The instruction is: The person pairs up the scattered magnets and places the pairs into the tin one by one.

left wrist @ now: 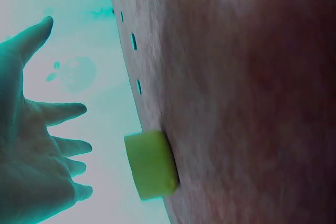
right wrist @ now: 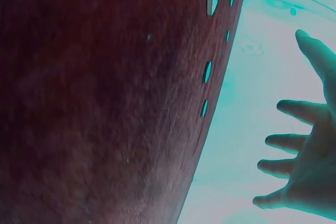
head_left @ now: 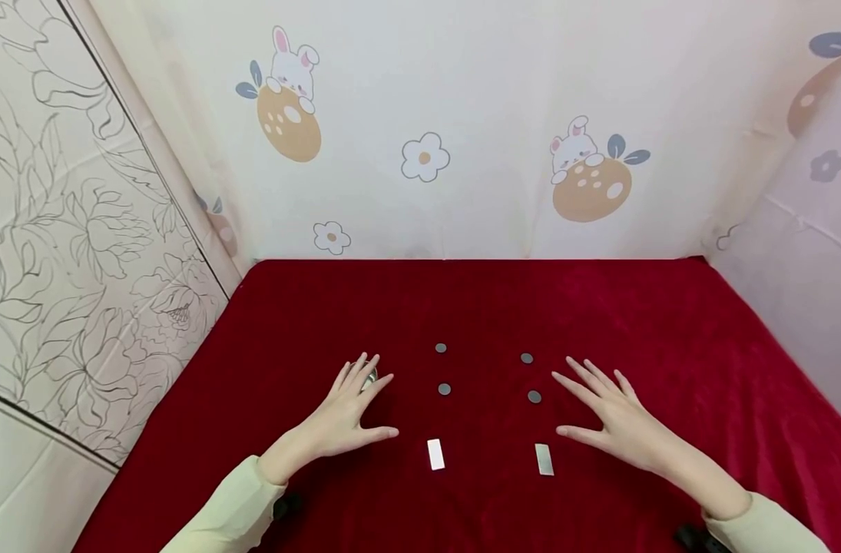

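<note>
My left hand (head_left: 340, 418) and right hand (head_left: 619, 422) are hovering, spread wide; four discs (head_left: 444, 389), two plates (head_left: 436, 455) lying between; cylinder (left wrist: 151, 164) showing partly behind the left.

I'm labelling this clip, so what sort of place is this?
Possibly a makeshift tabletop booth indoors: a red cloth is spread out, bunny-print fabric hangs behind it, and small discs lie on top.

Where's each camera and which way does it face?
Head: on the head, facing forward and down at the red cloth; left hand, right hand, sleeves show.
Left wrist: on that wrist, looking across the cloth past a yellow-green object; both hands show, the right barely.
Right wrist: on that wrist, looking across the cloth; both hands show, the left barely.
Both wrist views share four discs.
</note>
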`<state>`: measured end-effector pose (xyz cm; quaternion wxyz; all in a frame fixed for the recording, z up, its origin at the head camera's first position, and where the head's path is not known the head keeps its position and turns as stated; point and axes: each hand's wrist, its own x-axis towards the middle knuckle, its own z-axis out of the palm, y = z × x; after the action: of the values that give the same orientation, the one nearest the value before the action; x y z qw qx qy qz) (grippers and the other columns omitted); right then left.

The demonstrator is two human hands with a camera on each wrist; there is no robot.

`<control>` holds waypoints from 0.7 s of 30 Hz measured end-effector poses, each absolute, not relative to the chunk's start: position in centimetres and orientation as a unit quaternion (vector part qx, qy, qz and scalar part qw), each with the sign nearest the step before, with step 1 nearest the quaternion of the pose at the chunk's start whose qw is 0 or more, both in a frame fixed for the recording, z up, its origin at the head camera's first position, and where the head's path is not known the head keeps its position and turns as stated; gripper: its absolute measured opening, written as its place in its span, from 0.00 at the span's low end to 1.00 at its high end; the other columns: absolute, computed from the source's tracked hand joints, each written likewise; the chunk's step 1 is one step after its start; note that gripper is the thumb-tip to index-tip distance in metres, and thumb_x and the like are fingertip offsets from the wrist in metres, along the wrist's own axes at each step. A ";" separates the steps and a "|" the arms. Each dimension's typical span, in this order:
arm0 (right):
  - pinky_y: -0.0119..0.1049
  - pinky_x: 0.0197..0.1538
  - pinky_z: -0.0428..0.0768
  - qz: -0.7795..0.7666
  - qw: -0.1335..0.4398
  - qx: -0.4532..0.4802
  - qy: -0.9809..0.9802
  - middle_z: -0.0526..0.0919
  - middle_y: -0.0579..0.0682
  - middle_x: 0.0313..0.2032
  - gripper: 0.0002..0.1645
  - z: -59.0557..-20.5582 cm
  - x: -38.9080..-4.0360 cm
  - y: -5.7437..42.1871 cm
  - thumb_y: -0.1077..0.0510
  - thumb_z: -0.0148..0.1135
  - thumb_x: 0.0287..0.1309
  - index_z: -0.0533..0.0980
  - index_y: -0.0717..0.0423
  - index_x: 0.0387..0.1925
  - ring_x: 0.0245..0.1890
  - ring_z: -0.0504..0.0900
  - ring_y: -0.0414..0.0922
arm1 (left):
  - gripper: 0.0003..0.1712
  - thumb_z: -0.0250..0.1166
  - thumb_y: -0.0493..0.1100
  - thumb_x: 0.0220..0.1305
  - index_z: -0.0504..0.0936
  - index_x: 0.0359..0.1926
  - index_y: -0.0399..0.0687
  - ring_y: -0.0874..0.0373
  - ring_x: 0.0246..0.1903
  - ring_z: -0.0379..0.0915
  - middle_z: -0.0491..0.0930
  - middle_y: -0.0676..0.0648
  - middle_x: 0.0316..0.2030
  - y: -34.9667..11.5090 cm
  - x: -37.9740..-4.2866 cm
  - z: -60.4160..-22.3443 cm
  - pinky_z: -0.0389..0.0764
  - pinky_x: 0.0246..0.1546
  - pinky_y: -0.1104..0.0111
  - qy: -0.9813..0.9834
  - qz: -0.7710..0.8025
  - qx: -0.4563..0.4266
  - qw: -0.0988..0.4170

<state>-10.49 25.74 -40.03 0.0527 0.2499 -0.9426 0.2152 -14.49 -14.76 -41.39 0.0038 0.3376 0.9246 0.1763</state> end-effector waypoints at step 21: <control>0.31 0.48 0.71 0.240 0.029 0.298 -0.923 0.70 0.56 0.54 0.37 -40.9 -9.5 24.0 0.48 0.68 0.40 0.70 0.60 0.53 0.51 0.69 0.52 | 0.34 0.61 0.53 0.55 0.65 0.60 0.45 0.52 0.60 0.54 0.58 0.43 0.61 -11.7 -13.0 -41.9 0.64 0.55 0.59 0.894 0.285 0.328 0.113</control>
<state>-9.54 23.95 -40.93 0.0293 0.2978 -0.9234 0.2402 -12.95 -11.71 -41.93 0.1127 0.3280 0.8935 0.2851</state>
